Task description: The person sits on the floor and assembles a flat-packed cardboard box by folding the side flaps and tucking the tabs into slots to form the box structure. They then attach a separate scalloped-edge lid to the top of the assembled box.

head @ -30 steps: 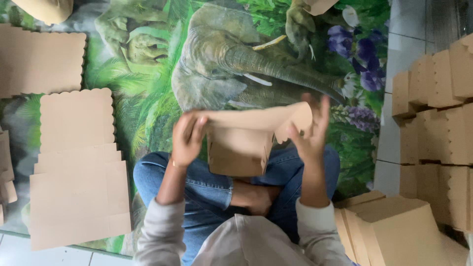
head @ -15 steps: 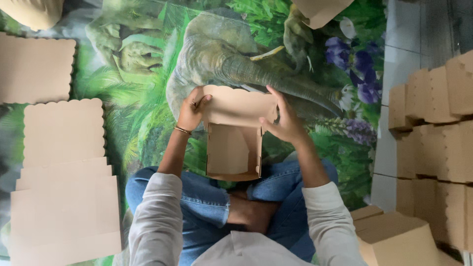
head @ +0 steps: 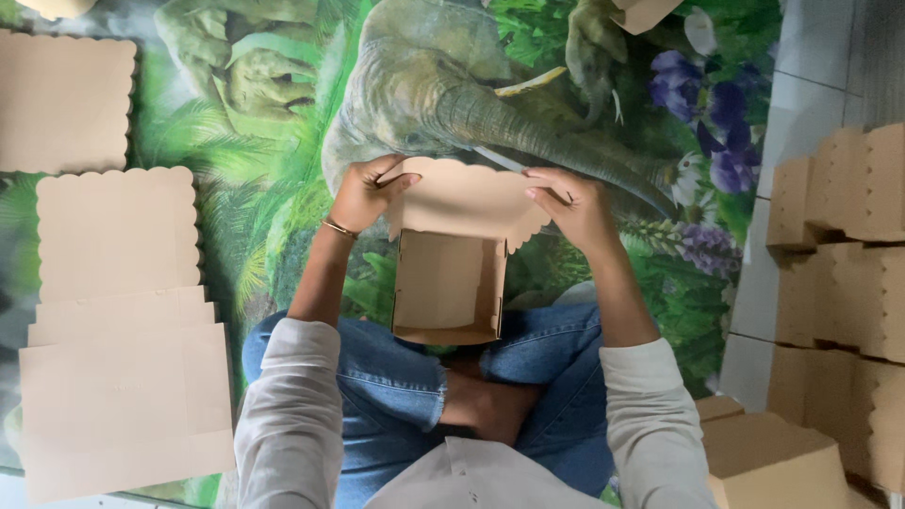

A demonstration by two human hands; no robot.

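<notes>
A brown cardboard box point(head: 449, 287) with a scalloped lid flap point(head: 467, 203) stands open over my crossed legs. My left hand point(head: 363, 193) grips the left corner of the flap, a thin bracelet on its wrist. On the flap's right edge sits my right hand point(head: 575, 207), fingers curled over the scalloped rim. The box's inside faces up and holds nothing.
Flat scalloped cardboard blanks point(head: 118, 330) lie stacked at the left on a floor mat point(head: 283, 141) printed with an elephant and jungle plants. Another blank point(head: 61, 99) lies at the upper left. Folded boxes point(head: 839, 273) are piled at the right, more point(head: 768, 457) by my right knee.
The box has come down from in front of the camera to above my lap, and both hands have shifted to the lid flap's corners, folding it over.
</notes>
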